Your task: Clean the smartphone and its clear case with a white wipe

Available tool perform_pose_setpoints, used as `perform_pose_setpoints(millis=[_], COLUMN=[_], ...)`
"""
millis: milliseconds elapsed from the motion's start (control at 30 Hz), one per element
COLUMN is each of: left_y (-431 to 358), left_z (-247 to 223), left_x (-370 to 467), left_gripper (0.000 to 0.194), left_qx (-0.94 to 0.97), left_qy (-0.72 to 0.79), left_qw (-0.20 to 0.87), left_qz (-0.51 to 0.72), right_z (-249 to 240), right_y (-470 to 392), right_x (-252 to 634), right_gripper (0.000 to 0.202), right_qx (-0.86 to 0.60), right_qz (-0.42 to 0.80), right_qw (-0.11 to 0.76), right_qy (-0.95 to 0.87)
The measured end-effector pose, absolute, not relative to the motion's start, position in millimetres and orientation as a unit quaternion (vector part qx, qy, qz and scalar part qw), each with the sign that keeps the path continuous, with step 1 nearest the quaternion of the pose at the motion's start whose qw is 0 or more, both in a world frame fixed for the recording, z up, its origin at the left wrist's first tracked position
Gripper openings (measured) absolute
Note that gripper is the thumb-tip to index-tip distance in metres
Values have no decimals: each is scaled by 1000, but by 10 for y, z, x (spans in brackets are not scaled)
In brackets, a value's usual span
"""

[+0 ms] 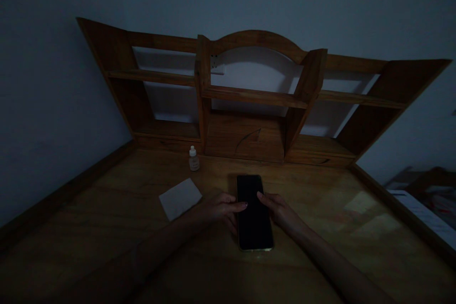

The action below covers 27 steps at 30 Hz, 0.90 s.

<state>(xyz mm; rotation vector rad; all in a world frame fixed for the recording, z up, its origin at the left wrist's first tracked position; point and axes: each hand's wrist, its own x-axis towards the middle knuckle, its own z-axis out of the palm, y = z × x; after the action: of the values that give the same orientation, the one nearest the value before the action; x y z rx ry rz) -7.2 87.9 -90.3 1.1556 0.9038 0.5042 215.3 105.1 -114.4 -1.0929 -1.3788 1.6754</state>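
A dark smartphone [253, 228] with a black screen is held between my two hands over the wooden desk. My left hand [226, 209] grips its left edge, thumb lying on the screen and fingers curled at the side and beneath. On the opposite edge, my right hand [278, 206] closes around the phone with its thumb on the glass; its other fingers are mostly hidden. Left of the phone, a white folded cloth or paper [180, 198] lies flat, partly behind my left forearm. Beyond it stands a small clear bottle [194, 161] with a white cap.
A wooden shelf unit [249, 97] with several compartments rises along the desk's back edge. Behind it, a wall socket [214, 62] shows. Raised wooden rims border the desk [313, 194] on both sides. Papers [423, 213] lie beyond the right rim. The room is dim.
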Motion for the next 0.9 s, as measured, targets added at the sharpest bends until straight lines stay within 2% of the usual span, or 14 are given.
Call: perform_pose_setpoints(millis=[333, 633, 900], left_y=[874, 898, 913], left_z=[-934, -979, -984], left_x=[-67, -70, -78], left_gripper=[51, 49, 49], left_qx=[521, 522, 530], left_qy=[404, 412, 395], left_qw=[710, 701, 708], left_qz=[248, 256, 248], right_z=[-1114, -978, -1002], right_y=[1038, 1006, 1046], right_x=[2139, 2133, 2154], right_gripper=[46, 49, 39], right_qx=[-439, -478, -467], right_qz=[638, 584, 539], right_qw=[356, 330, 407], right_qy=[-523, -567, -570])
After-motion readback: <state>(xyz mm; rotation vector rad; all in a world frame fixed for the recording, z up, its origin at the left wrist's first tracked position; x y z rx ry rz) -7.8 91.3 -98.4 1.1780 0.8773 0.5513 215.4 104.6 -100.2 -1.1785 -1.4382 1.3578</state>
